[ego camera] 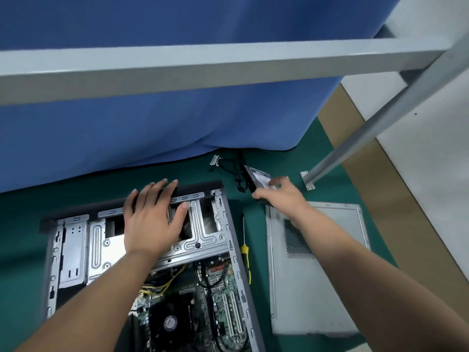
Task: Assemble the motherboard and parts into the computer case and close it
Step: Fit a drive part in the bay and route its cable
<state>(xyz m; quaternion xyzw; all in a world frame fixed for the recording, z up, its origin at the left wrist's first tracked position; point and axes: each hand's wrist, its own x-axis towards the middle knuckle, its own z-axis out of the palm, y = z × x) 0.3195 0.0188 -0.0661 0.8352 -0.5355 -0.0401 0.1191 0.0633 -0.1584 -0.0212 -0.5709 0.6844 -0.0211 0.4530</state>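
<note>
The motherboard already sits inside the open case on the green surface, so that part looks done. The left hand lies flat with fingers spread on the case's metal drive cage, and the right hand pinches the hard drive just past the case. I think the drive must still go in, and the side panel, lying beside the screwdriver, is not on yet.
</note>
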